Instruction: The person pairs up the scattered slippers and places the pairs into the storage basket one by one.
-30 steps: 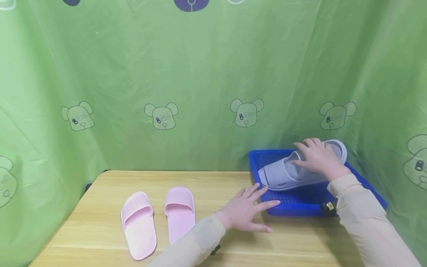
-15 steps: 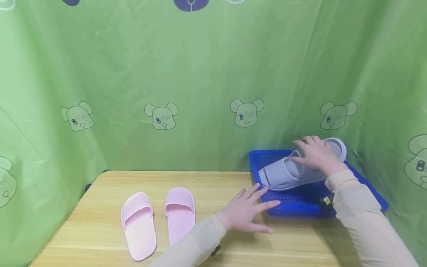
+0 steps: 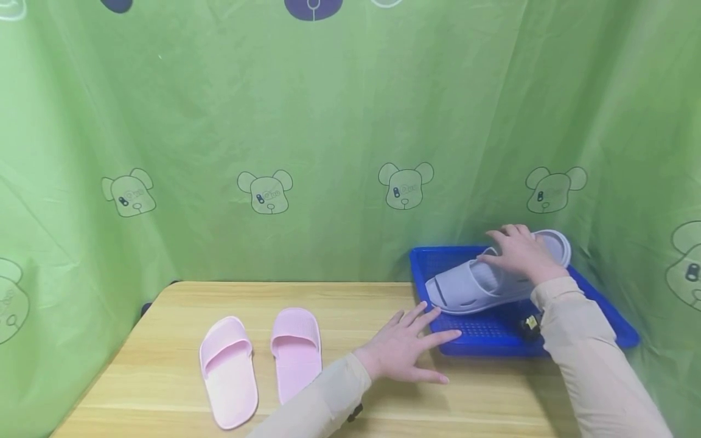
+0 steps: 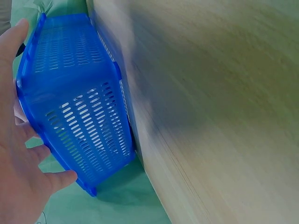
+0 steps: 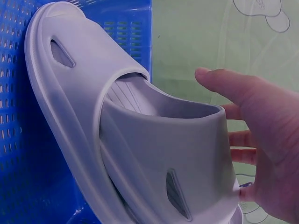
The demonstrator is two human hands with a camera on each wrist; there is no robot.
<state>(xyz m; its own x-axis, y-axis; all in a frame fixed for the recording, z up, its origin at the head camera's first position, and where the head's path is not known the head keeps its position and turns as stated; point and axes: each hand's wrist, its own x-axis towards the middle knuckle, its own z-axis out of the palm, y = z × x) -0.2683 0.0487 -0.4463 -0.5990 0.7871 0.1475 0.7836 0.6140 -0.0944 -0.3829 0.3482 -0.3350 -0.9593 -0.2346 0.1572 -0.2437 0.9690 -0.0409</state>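
Note:
Two grey slippers lie nested together in the blue plastic basket (image 3: 476,350), one slipper (image 3: 457,286) with its toe towards the basket's left side. In the right wrist view, the other slipper (image 5: 163,140) leans against the first slipper (image 5: 70,88), its strap opening upward. My right hand (image 3: 520,255) lies over the slippers' right part, fingers reaching to the far side; in the right wrist view the fingers (image 5: 243,140) meet the slipper's edge while the thumb stands apart. My left hand (image 3: 402,347) spreads its fingers at the basket's left rim, with the slotted basket wall (image 4: 88,126) beside it.
A pair of pink slippers stands on the left of the wooden table (image 3: 361,298): one left slipper (image 3: 230,371) and one right slipper (image 3: 296,353), partly behind the left sleeve. A green curtain (image 3: 328,121) printed with bear heads surrounds the table.
My right wrist and sleeve have shifted slightly left, and the hand has turned a little on the slippers. The grey slippers have moved only slightly. My left hand stays put.

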